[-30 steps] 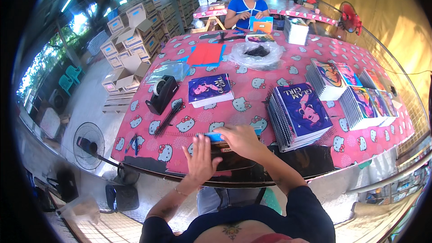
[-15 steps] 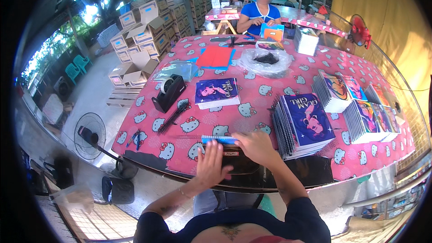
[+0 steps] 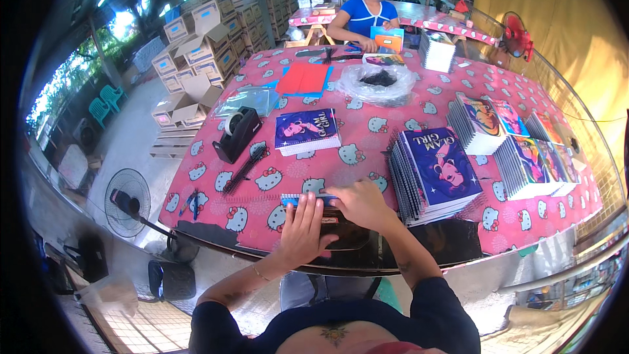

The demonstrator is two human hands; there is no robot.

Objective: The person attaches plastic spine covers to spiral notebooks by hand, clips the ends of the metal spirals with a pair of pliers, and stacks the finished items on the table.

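A notebook with a blue strip and white punched edge [image 3: 293, 199] lies flat at the table's front edge, partly covered by both hands. From its left end a thin spiral coil [image 3: 252, 200] sticks out over the tablecloth. My left hand [image 3: 303, 229] rests flat on it, fingers stretched out, thumb apart. My right hand [image 3: 359, 204] is closed at the right end of the punched edge; what its fingertips pinch is hidden. To the right, a tall stack of purple spiral notebooks [image 3: 438, 167] stands near my right forearm. A smaller purple notebook stack [image 3: 306, 131] lies beyond my hands.
Left of my hands are a black tape dispenser [image 3: 238, 134], a bundle of dark coils [image 3: 246, 169] and pliers-like tools [image 3: 191, 204]. Farther back are a clear plastic bag [image 3: 377, 85] and red sheets [image 3: 304, 79]. More notebook stacks [image 3: 478, 124] stand right. A co-worker [image 3: 368, 19] sits across.
The view has shifted slightly. My left hand has settled flatter against the notebook, while my right stays at the punched edge's right end. The co-worker's hand has lowered toward the table.
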